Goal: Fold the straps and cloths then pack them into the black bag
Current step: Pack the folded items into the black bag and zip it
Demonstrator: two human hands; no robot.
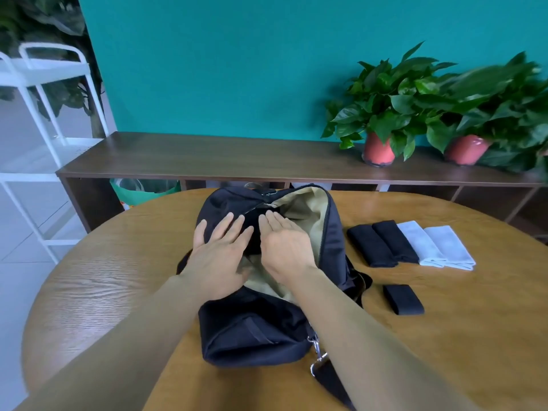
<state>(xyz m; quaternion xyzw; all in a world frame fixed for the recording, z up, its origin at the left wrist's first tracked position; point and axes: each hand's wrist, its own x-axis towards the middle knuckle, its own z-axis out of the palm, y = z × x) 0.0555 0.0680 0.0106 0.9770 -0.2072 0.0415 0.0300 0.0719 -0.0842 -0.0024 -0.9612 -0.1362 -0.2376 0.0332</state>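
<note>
Black bag [252, 330] is laid mid-table [89, 292], unzipped, tan lining exposed. Left hand [219, 256] and right hand [286, 250] are laid flat over the opening, fingers straight, the left's spread, the right's held together; nothing is pinched. Contents beneath the palms are hidden. Two folded black cloths [370, 246] and two pale cloths [422, 243] are lined up right of the bag, a folded black strap [403, 299] nearer. The clipped shoulder strap [326, 378] is cut off at the lower edge.
</note>
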